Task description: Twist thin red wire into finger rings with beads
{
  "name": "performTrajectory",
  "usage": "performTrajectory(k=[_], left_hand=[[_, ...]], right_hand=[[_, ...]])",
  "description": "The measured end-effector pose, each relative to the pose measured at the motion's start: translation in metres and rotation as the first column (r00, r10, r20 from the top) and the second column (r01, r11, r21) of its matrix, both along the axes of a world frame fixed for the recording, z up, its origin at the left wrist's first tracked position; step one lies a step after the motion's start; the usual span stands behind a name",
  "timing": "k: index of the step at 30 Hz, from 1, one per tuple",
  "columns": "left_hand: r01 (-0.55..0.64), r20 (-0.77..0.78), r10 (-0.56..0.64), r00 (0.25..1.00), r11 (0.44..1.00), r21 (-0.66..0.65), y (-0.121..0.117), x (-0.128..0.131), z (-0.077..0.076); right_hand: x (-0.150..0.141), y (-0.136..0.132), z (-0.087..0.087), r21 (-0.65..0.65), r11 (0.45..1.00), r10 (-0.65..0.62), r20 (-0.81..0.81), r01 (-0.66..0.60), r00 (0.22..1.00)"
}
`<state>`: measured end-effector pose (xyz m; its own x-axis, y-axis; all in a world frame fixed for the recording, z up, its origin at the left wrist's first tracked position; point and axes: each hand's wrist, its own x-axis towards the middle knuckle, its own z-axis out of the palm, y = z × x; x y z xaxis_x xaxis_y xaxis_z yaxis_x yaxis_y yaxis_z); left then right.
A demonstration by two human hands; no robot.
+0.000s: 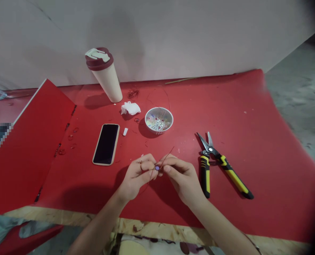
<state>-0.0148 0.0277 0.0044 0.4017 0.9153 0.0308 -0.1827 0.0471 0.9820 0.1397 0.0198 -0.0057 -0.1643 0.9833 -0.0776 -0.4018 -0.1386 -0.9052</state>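
Note:
My left hand [138,173] is closed in a pinch on a small purple bead [157,168]. A thin dark-red wire [169,152] runs through or beside the bead, one end rising to the upper right and the other slanting down to the left. Fingertips of my right hand [182,177] press together on the wire just right of the bead, partly hiding it. A wire ring with small beads [141,163] sits on a finger of my left hand. Beyond my hands stands a small perforated metal bowl [159,131] with pale, mixed-colour beads inside.
Yellow-and-black snips [212,150] lie with blades apart at the right. To the left are a phone [106,144], several wire rings [70,137] and a raised red panel [38,141]. A lidded cup [107,79], crumpled tissue [131,108] and tangled wire [133,93] are behind.

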Motion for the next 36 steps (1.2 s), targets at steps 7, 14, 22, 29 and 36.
performTrajectory(k=[7,14,22,29,36], left_hand=[[0.008,-0.031,-0.008,0.999,1.0,0.014,-0.0021,0.0017,0.0022],[0.03,-0.085,-0.027,0.996,0.999,0.038,-0.0015,0.0023,0.0028],[0.043,-0.096,-0.039,0.995,0.998,0.044,-0.002,0.0004,0.0018],[0.056,-0.116,-0.049,0.992,0.997,0.058,0.0009,-0.0006,0.002],[0.065,-0.153,-0.061,0.986,0.998,0.023,0.0004,-0.0001,0.0034]], right_hand=[[-0.0003,-0.002,-0.0003,0.104,0.994,-0.048,0.095,0.038,0.994],[-0.0004,-0.0015,-0.0018,0.091,0.996,-0.029,0.111,0.019,0.993],[0.0017,0.0011,0.0055,0.121,0.991,0.039,0.149,-0.058,0.988],[0.0021,0.0025,0.0047,-0.063,0.988,0.141,-0.011,-0.141,0.99],[0.004,0.0077,0.0076,-0.262,0.929,0.199,-0.235,-0.259,0.951]])
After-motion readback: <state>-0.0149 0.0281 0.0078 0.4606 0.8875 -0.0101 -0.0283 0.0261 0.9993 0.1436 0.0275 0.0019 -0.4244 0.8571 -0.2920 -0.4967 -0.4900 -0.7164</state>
